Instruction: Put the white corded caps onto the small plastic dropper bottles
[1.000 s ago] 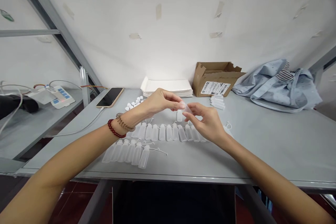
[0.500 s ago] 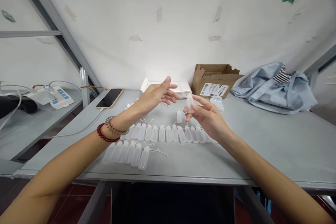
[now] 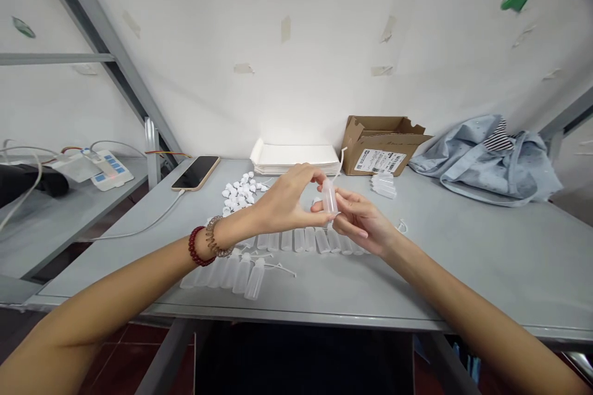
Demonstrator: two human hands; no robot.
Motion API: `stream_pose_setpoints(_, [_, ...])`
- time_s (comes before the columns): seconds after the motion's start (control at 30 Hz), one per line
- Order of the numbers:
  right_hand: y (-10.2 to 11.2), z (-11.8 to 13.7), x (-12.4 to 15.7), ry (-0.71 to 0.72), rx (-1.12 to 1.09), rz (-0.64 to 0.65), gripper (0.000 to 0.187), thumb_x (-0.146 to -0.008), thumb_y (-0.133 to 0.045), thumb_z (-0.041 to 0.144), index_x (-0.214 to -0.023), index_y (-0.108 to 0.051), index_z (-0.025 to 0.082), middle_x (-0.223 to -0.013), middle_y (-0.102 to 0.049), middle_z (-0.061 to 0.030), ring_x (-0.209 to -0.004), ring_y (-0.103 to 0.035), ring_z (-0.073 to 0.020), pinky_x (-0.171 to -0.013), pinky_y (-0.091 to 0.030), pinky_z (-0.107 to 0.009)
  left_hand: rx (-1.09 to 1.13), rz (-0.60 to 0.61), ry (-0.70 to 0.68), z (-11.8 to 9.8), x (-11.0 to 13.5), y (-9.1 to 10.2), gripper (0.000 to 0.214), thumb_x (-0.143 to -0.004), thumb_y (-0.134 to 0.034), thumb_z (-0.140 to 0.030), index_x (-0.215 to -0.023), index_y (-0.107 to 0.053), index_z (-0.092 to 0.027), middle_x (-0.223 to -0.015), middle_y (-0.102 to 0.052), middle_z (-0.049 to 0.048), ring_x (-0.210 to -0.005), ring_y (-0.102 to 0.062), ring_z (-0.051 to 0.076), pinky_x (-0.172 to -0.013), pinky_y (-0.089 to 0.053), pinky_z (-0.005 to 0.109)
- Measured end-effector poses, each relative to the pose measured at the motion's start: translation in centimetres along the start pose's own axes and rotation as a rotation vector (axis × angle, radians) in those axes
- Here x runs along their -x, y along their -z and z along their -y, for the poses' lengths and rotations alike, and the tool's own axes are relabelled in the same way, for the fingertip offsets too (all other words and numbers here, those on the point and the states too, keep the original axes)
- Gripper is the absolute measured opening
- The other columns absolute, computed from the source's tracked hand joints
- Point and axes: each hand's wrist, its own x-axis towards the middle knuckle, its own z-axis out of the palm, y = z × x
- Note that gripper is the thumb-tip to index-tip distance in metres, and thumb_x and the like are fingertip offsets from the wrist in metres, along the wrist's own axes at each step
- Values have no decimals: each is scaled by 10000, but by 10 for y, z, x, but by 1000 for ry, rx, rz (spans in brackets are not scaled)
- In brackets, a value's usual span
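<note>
A small translucent plastic bottle (image 3: 329,197) is held upright above the table, a thin white strap rising from its top. My left hand (image 3: 296,197) grips it from the left, thumb near its base and fingers near its top. From the right, my right hand (image 3: 364,216) pinches the same bottle with its fingers. Beneath the hands runs a row of similar bottles (image 3: 286,241), partly hidden. Closer to the front edge lies a second group of strapped bottles (image 3: 254,279). White caps (image 3: 238,193) are heaped beyond my left forearm.
A phone (image 3: 196,173) on a cable lies at the left. Behind stand a stack of white sheets (image 3: 296,158) and an open cardboard box (image 3: 380,160), with several clear bottles (image 3: 383,185) before it. A light blue cloth bag (image 3: 486,163) rests at the right.
My left hand has moved right and down, going from spread fingers to a grip on the bottle. The right hand keeps hold of it, slightly lower. The cap heap is now uncovered.
</note>
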Motion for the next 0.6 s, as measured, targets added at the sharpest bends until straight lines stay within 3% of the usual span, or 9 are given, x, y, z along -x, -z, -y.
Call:
stream_pose_setpoints(0.1, [3, 1, 0, 23, 89, 32, 354, -827, -602, 445, -1105, -586, 227, -1100, -680, -92, -431, -459, -52, -440, -321, -241, -98, 92, -21, -2, 10, 8, 361, -715, -692, -355, -986, -515, -194, -1001, -579, 65, -938, -531, 231, -784, -460, 354])
stream_pose_setpoints(0.17, [5, 3, 1, 76, 179, -26, 414, -780, -676, 409, -1138, -559, 237, -1132, -653, -88, -563, -565, -89, -461, -362, -229, -175, 207, -32, -5, 19, 14, 367, -723, -688, -359, -996, -517, -183, -997, -568, 72, -947, -506, 243, -771, -453, 352])
stream_pose_setpoints(0.27, [2, 4, 1, 122, 298, -97, 486, -728, -739, 339, -1161, -538, 249, -1053, -644, -55, -639, -577, -105, -472, -410, -218, -262, 342, -21, -8, 33, 22, 388, -727, -690, -356, -1020, -524, -165, -978, -559, 79, -934, -488, 248, -755, -442, 345])
stream_pose_setpoints(0.43, [-16, -1, 5, 112, 535, -22, 72, -779, -673, 240, -829, -680, 188, -834, -645, -28, -645, -589, -123, -539, -494, -253, -244, 412, 35, -10, 55, 29, 379, -716, -700, -318, -1023, -529, -175, -975, -559, 74, -960, -482, 250, -772, -439, 339])
stream_pose_setpoints(0.6, [-28, -6, 12, 338, 858, 106, 150, -871, -554, 168, -834, -697, 190, -796, -683, -41, -692, -623, -150, -625, -504, -282, -222, 413, 113, -16, 74, 30, 397, -737, -698, -342, -1053, -528, -173, -973, -557, 76, -946, -485, 242, -779, -454, 345])
